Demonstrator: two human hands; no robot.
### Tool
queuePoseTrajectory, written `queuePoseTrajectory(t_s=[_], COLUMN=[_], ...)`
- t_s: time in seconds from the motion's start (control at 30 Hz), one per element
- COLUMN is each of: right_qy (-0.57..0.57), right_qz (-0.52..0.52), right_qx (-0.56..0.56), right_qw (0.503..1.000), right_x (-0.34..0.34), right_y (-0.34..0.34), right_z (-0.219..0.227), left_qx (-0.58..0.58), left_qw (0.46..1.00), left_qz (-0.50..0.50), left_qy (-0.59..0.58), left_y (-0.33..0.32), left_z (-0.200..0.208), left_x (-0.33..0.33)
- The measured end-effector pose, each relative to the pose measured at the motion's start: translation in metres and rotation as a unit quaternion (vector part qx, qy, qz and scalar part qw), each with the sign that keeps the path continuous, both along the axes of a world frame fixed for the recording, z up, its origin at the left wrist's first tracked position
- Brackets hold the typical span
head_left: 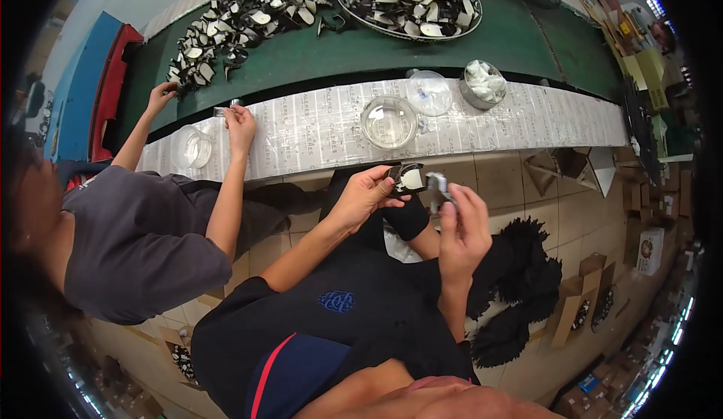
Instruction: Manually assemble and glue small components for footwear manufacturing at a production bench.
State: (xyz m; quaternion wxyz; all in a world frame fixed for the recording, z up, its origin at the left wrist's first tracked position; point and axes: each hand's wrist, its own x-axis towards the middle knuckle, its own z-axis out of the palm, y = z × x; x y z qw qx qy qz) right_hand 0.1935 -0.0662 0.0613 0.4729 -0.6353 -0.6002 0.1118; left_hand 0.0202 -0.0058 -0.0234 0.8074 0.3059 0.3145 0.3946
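My left hand (367, 195) pinches a small black piece with a pale, rounded face (411, 178), held over my lap just off the table's near edge. It resembles the many pieces heaped on the green surface; its exact kind does not show. In my right hand (465, 230), fingertips and thumb close on a small silvery-grey item (437, 184), blurred and too small to name. It is raised close beside the black piece, and I cannot tell whether the two touch. A transparent round bowl (388, 123) sits on the table beyond my hands.
A wire basket (474, 23) of similar pieces stands on the green surface (331, 61), beside a loose heap (226, 31). Near the bowl are a plastic lid (430, 93) and a tin with white wads (484, 85). At left, a co-worker's hands (240, 126) work by another tub (190, 148).
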Motion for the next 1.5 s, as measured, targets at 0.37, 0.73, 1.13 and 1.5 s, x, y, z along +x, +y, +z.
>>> queuePoseTrajectory(t_s=[0.37,0.73,1.13,1.5], right_qy=[-0.094,-0.176,-0.056,-0.054], right_qz=[0.048,0.051,0.055,0.012], right_qx=[-0.006,-0.017,-0.068,-0.043], right_qw=[0.994,0.983,0.995,0.998], right_x=[-0.022,-0.033,-0.031,-0.01], right_y=[-0.008,-0.01,-0.019,-0.017], right_z=[-0.013,-0.022,-0.006,-0.005], left_qx=[0.036,0.033,0.02,0.019], left_qw=[0.999,0.999,0.998,0.996], left_qz=[-0.018,-0.026,-0.06,-0.075], left_qy=[0.019,0.021,0.032,0.04], left_y=[-0.002,0.0,-0.001,-0.003], left_z=[0.006,0.003,-0.009,-0.01], left_x=[-0.003,-0.008,-0.011,-0.009])
